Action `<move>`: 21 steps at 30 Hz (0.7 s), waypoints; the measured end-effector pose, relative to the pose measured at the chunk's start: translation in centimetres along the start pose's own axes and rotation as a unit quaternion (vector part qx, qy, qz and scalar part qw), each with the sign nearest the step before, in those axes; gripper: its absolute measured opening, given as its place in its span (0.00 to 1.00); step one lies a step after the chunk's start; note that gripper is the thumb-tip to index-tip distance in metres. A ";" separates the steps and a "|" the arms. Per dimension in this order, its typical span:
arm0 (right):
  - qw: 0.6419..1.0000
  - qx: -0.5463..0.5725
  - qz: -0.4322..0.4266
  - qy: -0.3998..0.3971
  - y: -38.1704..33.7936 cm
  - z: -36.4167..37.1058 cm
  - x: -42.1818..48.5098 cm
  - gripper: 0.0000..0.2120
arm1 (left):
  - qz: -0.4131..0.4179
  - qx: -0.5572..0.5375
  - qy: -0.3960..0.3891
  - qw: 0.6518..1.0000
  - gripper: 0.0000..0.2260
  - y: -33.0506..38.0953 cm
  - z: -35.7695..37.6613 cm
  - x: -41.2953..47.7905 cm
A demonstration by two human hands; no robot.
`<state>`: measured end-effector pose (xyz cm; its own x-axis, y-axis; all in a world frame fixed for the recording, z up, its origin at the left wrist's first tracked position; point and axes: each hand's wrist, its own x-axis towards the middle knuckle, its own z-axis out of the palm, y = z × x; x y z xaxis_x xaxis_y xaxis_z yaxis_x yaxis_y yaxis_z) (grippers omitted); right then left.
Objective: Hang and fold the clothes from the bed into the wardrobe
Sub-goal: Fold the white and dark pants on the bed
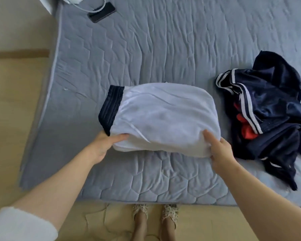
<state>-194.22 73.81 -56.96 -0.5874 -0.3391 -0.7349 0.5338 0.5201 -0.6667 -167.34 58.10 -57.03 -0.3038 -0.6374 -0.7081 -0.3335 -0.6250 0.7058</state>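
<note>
A folded white garment (163, 117) with a dark navy ribbed band at its left end lies on the grey quilted bed (163, 40). My left hand (104, 145) grips its near left corner, thumb on top and fingers under the fabric. My right hand (219, 150) grips its near right corner the same way. To the right lies a crumpled heap of navy clothes (271, 115) with white stripes and a red patch. The wardrobe is out of view.
A black phone (102, 12) with a white cable lies at the bed's far left. The bed's left edge borders a light wooden floor (16, 101). My feet in pale slippers (155, 214) stand at the bed's near edge.
</note>
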 end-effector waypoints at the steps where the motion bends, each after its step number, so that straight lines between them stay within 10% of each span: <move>1: 0.999 -0.034 0.030 -0.001 2.2 -0.3 0.2 0.05 | -0.045 0.004 0.003 0.999 0.27 -2.4 -0.3 -0.1; 5: 0.981 -0.138 0.137 -0.002 10.0 -1.7 -0.3 0.10 | -0.160 0.052 0.076 0.983 0.27 -11.1 -1.2 -1.0; 9: 0.972 -0.166 0.166 -0.004 11.7 -2.3 -0.4 0.12 | -0.087 0.147 0.181 0.968 0.11 -13.9 -1.9 -1.8; 14: 0.977 -0.189 0.093 -0.017 8.3 -1.1 0.9 0.13 | -0.007 0.202 0.152 0.967 0.11 -10.7 -1.7 -0.8; 21: 0.975 -0.212 0.050 -0.052 6.1 1.4 3.5 0.15 | -0.148 0.154 0.047 0.976 0.19 -7.2 -0.5 1.7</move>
<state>-192.15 74.70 -63.76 -0.4687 -0.3354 -0.8172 0.2734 0.8246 -0.4953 -165.06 61.29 -63.32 -0.0747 -0.4972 -0.8644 -0.6513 -0.6321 0.4198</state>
